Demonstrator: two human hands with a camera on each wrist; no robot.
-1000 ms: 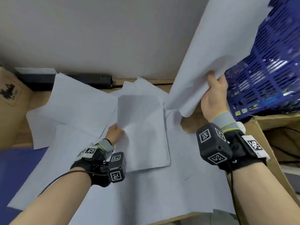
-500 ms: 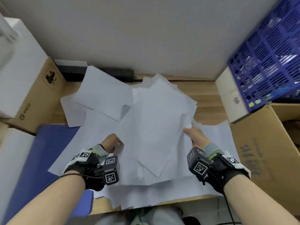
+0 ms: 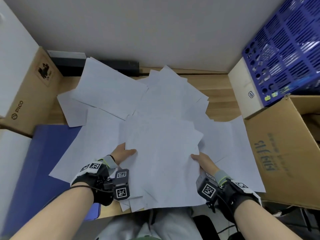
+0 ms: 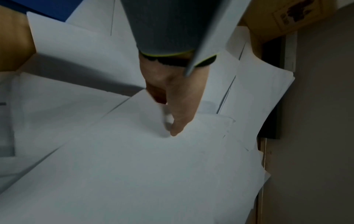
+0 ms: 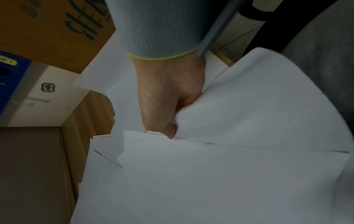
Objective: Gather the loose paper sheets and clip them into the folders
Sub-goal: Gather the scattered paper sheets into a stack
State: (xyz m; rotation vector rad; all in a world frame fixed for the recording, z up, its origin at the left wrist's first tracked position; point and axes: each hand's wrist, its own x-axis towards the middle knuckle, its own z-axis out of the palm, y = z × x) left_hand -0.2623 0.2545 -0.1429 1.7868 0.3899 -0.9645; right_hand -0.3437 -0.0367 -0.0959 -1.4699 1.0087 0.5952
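Observation:
Several loose white paper sheets (image 3: 110, 94) lie scattered over the wooden desk (image 3: 220, 111). A gathered bundle of sheets (image 3: 162, 158) sits in the middle near the front edge. My left hand (image 3: 123, 152) holds the bundle's left edge, thumb on top, fingers under the paper (image 4: 134, 151). My right hand (image 3: 203, 161) pinches the bundle's right edge, thumb on top; the right wrist view shows the sheets (image 5: 239, 113) curling up in my right hand (image 5: 168, 106). A blue folder (image 3: 43, 161) lies flat at the left, partly under the sheets.
Cardboard boxes stand at the left (image 3: 26, 87) and right (image 3: 280, 153). A blue perforated crate (image 3: 285, 49) rests on a white box (image 3: 245, 89) at the back right. A black bar (image 3: 97, 64) runs along the wall.
The sheet lifted high in my right hand came down onto the pile. Both hands moved toward the front edge and now hold the bundle by its two sides.

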